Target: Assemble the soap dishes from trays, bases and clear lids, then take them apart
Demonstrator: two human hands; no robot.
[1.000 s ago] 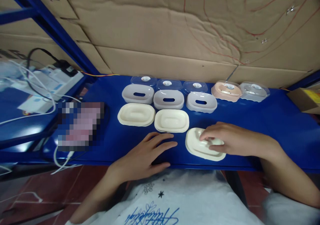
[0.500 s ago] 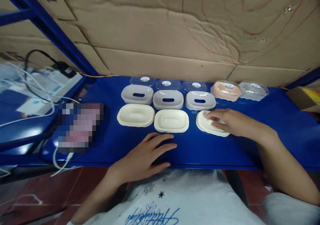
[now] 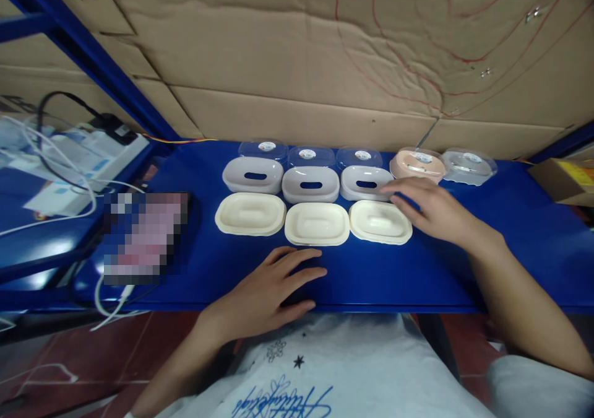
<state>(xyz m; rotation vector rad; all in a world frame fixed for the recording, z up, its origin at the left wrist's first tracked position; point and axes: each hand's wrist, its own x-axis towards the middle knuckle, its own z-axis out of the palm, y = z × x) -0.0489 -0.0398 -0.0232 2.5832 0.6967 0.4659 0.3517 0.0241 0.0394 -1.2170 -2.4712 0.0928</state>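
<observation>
My right hand (image 3: 424,209) is at the right end of the rightmost pale grey slotted soap box (image 3: 357,193), its thumb and fingertips closed around the end wall. Two more grey soap boxes (image 3: 310,194) (image 3: 253,184) stand in line to its left, each with an oval slot in its floor. In front of them lies a row of cream oval trays: left (image 3: 250,213), middle (image 3: 317,225) and right (image 3: 380,222), close together. My left hand (image 3: 273,288) rests on the table near the front edge, fingers spread, holding nothing.
Clear lids with round stickers (image 3: 307,155) lie behind the grey boxes. A peach lidded box (image 3: 419,164) and a grey lidded one (image 3: 469,167) stand back right. A pixelated phone (image 3: 151,238) with a cable, a power strip (image 3: 88,170) and a cardboard box (image 3: 563,181) flank the blue table (image 3: 352,282).
My right hand has let go of the right cream tray, now farther left against the middle one, and moved to the right grey box, which has shifted slightly left. My left hand stays still.
</observation>
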